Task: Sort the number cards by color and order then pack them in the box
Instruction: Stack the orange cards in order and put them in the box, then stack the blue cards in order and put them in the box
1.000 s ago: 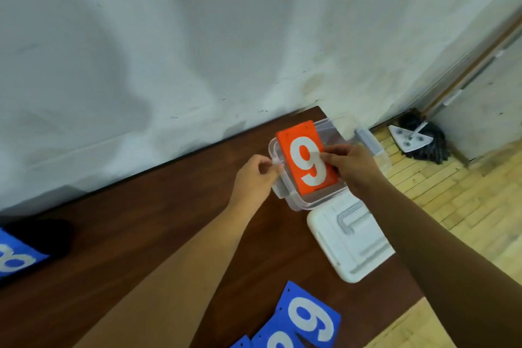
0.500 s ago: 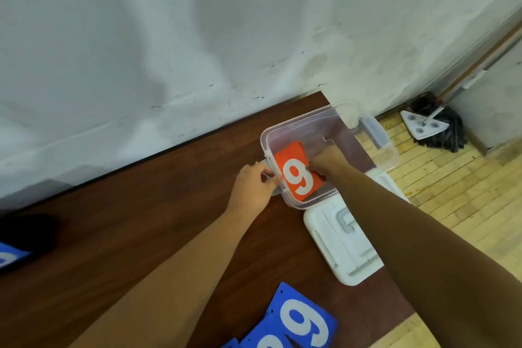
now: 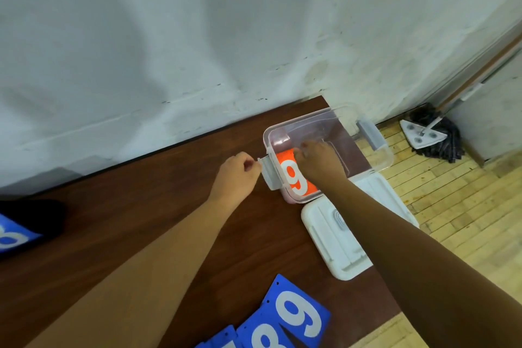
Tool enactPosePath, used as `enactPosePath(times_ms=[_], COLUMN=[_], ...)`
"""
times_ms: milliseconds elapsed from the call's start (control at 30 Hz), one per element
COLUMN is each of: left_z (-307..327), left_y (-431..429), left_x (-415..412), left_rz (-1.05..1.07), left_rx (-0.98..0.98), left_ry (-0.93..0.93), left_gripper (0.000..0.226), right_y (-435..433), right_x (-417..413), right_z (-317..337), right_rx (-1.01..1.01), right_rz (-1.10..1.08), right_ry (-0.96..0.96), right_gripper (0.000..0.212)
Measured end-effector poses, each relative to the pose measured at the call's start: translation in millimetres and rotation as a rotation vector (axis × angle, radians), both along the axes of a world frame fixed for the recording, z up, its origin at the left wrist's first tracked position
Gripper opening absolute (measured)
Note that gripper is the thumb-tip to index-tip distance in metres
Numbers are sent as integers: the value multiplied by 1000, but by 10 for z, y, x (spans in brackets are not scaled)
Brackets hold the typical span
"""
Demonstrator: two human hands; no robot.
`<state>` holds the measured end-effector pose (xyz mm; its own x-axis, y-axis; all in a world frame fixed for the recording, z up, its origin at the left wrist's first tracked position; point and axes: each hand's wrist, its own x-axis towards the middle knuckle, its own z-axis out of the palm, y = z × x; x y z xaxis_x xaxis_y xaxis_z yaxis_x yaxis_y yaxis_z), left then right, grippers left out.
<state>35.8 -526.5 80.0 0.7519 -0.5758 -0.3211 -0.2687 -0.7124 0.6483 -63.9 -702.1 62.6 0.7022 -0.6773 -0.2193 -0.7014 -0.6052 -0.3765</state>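
Dark brown wooden table [image 3: 141,206] runs along a scuffed white wall. At its right end stands a clear plastic box [image 3: 310,118], uncovered, with an orange card [image 3: 293,181] lying flat inside, printed with a large white "9". The right hand [image 3: 319,161] reaches into the box, fingers curled over the card's far end. The left hand [image 3: 237,175] pinches the box's grey side clip [image 3: 269,175]. Nearer, blue cards read a white "9" [image 3: 299,316] and "8" [image 3: 262,336]. A white lid [image 3: 339,240] lies just beside the box.

Just one head cam, up close, looking forward and down over the dark brown wooden table [image 3: 127,200] toward the white wall [image 3: 197,37].
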Motion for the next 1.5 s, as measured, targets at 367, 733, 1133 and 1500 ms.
enactPosePath(times_ms=[367, 733, 1133, 1500], left_z=[614, 604, -251, -916], left_y=[1676, 4849, 7888, 7999], left_x=[373, 328, -573, -1149], left_rz=[120, 398, 656, 529], left_rx=[107, 51, 149, 420], left_ry=[-163, -83, 228, 158], left_gripper=[23, 19, 54, 87], right_y=[1341, 3963, 7156, 7982], right_x=[88, 296, -320, -823], right_z=[809, 824, 60, -602], right_rx=[-11, 108, 249, 137], right_rz=[105, 315, 467, 842], right_ry=[-148, -29, 123, 373], right_gripper=[51, 53, 55, 56])
